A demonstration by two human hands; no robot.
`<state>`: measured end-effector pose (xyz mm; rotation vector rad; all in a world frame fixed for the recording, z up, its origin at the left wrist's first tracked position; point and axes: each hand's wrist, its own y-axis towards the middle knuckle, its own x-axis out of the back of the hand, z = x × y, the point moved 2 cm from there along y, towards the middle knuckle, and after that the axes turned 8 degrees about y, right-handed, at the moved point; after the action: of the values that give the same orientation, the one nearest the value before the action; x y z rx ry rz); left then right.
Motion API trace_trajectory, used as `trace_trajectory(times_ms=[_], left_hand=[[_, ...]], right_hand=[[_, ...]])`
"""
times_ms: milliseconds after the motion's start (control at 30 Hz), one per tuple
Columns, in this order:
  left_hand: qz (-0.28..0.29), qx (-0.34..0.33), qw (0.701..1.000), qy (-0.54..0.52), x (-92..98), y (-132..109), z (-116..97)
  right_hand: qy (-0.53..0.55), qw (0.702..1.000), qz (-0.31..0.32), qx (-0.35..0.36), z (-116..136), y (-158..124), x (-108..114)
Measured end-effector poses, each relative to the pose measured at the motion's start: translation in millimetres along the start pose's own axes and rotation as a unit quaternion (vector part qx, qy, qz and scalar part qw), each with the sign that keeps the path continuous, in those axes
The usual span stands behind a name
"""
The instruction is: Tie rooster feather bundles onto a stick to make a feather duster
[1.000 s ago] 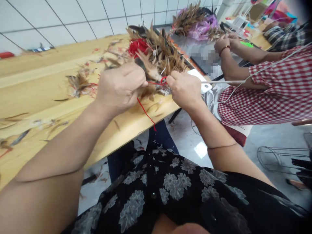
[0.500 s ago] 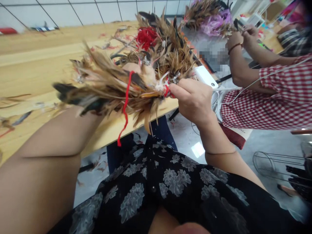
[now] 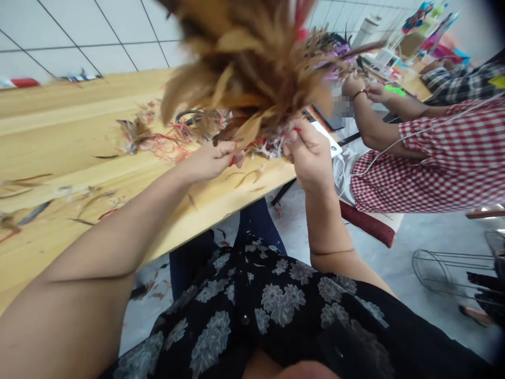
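A blurred bundle of brown feathers [image 3: 244,68] stands up beyond my hands and fills the top middle of the view. My left hand [image 3: 221,159] is closed in a pinch on red yarn [image 3: 258,141], and a bit of red shows at its fingertips. My right hand [image 3: 311,150], also closed, pinches red yarn at its thumb and forefinger. The yarn stretches between the two hands, near pale quill ends [image 3: 272,148] at the bundle's base. How the yarn passes around the quills is partly hidden.
Loose feathers and red threads [image 3: 169,145] are scattered over the wooden table [image 3: 79,137]. A white device [image 3: 333,139] lies by its right edge. At right, a co-worker's hands [image 3: 355,87] handle other feathers. A wire stand [image 3: 437,271] is on the floor.
The feather bundle has swung from lying leftward over my left forearm to standing up and away. My left hand has come out from behind it and pinches the yarn near my right hand.
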<state>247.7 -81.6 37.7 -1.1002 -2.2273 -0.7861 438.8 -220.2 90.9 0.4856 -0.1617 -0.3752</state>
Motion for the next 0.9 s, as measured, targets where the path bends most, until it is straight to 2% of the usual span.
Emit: trace_trajectory(times_ms=[67, 133, 200, 300, 333, 367, 467, 500, 533, 567, 633, 733, 800, 900], left_hand=[[0.041, -0.028, 0.997, 0.055, 3.0, -1.6, -3.1], [0.070, -0.064, 0.991, 0.091, 7.5, -7.0, -7.3], [0.118, -0.095, 0.984, 0.095, 11.5, -17.9, -9.8], [0.187, -0.100, 0.972, 0.105, 20.3, -39.6, -5.6], [0.171, -0.101, 0.972, 0.123, 25.8, -45.3, -3.5], [0.123, -0.105, 0.975, 0.152, 32.6, -49.2, -2.3], [-0.116, -0.110, 0.960, 0.230, 51.8, -50.9, -10.5], [-0.178, -0.102, 0.952, 0.227, 53.4, -48.4, -17.0], [-0.210, -0.087, 0.953, 0.202, 51.0, -43.9, -24.3], [-0.220, -0.076, 0.961, 0.151, 44.8, -37.8, -32.0], [-0.182, -0.046, 0.982, -0.003, 23.0, -21.9, -45.1], [-0.152, -0.055, 0.974, -0.159, -12.8, 2.2, -56.8], [-0.158, -0.051, 0.962, -0.215, -28.3, 13.5, -57.0], [-0.186, -0.020, 0.950, -0.248, -35.8, 18.5, -51.6]], right_hand=[[0.074, 0.994, -0.022, -0.072, -14.4, 10.3, 9.8], [0.094, 0.986, -0.049, -0.126, -24.3, 19.3, 22.1], [0.097, 0.979, -0.075, -0.160, -29.7, 25.5, 33.3], [0.110, 0.972, -0.101, -0.183, -33.9, 28.5, 41.3], [0.116, 0.970, -0.106, -0.183, -35.2, 28.1, 40.9], [0.121, 0.970, -0.109, -0.182, -36.4, 27.2, 39.1], [0.123, 0.972, -0.110, -0.166, -38.0, 23.0, 26.1], [0.121, 0.974, -0.108, -0.156, -37.3, 21.3, 19.7], [0.116, 0.977, -0.105, -0.143, -35.7, 19.5, 12.5], [0.109, 0.981, -0.100, -0.127, -33.2, 17.6, 4.8], [0.081, 0.989, -0.090, -0.088, -26.8, 13.4, -10.7], [-0.001, 0.996, -0.079, -0.027, -16.2, 6.5, -29.6], [-0.064, 0.995, -0.070, 0.012, -10.5, 2.1, -37.7], [-0.156, 0.985, -0.059, 0.045, -5.3, -3.5, -44.2]])
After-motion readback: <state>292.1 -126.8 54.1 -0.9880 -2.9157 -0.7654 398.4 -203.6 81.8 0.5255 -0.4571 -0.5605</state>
